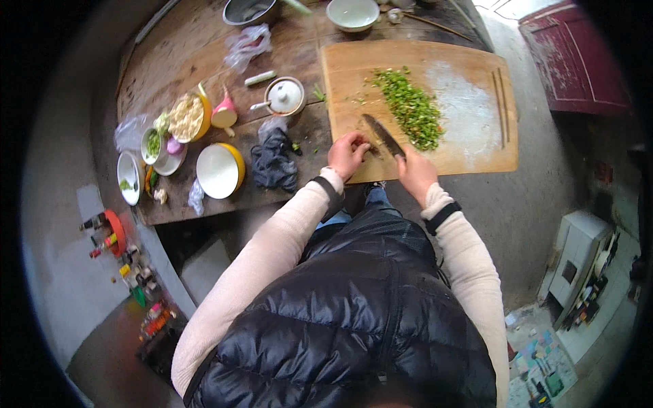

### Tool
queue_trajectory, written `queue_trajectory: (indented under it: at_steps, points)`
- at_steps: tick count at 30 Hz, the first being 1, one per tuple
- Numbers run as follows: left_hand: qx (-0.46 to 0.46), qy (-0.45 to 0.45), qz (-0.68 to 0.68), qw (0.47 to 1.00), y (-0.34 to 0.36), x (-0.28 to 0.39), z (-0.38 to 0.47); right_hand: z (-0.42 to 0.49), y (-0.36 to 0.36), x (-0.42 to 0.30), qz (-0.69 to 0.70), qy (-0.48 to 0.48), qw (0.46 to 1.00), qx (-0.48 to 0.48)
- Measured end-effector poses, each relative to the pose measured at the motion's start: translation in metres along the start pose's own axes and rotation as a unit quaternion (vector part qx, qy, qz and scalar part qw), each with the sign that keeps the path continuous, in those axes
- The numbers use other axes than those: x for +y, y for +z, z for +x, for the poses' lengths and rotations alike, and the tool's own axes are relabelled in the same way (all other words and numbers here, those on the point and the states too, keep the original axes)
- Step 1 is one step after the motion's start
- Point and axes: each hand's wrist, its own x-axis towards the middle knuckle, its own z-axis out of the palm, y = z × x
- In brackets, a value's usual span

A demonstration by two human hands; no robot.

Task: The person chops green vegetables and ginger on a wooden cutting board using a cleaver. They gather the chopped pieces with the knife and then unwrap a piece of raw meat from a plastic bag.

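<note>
My right hand [417, 173] grips the handle of a kitchen knife [383, 133], its dark blade pointing up and to the left over a wooden cutting board [352, 92]. Beside the blade, my left hand [349, 153] is curled low over the board near its front left edge. Small dark reddish bits [375, 151] lie by its fingertips; whether the fingers pinch any is too small to tell. To the right of the knife spreads a long heap of chopped green vegetable [410, 108]. White flour-like powder [467, 117] dusts the board's right part.
A pair of chopsticks [501, 108] rests at the board's right. Left on the wooden table [173, 66] stand a lidded jar [284, 96], a yellow-and-white bowl [220, 171], a filled bowl [187, 118] and a dark cloth [274, 162]. A white bowl [352, 14] sits behind the board.
</note>
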Motion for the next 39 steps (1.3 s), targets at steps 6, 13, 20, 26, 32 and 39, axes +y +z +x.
queue_trajectory:
  at_steps: [6, 13, 20, 26, 32, 39]
  points:
    - [-0.005, -0.027, -0.023, 0.999, 0.001, 0.007, 0.0, -0.004, -0.022, -0.008, -0.011, -0.022, 0.998, -0.058]
    - [-0.007, -0.021, -0.041, 0.999, 0.002, 0.009, 0.002, -0.006, -0.023, -0.011, -0.031, -0.003, 0.996, -0.084]
    - [-0.023, -0.009, 0.017, 1.0, 0.001, 0.009, 0.0, 0.009, -0.005, -0.02, -0.036, -0.019, 0.996, -0.074]
    - [-0.005, 0.013, 0.102, 0.995, -0.001, 0.013, -0.004, 0.004, 0.016, -0.017, -0.083, -0.027, 0.993, -0.082]
    - [0.034, 0.057, 0.112, 0.991, -0.001, 0.014, -0.005, 0.004, 0.03, -0.007, -0.043, -0.038, 0.998, -0.032]
    - [0.005, 0.148, 0.224, 0.963, -0.009, 0.027, -0.013, 0.017, 0.019, 0.015, 0.289, 0.076, 0.954, 0.034]
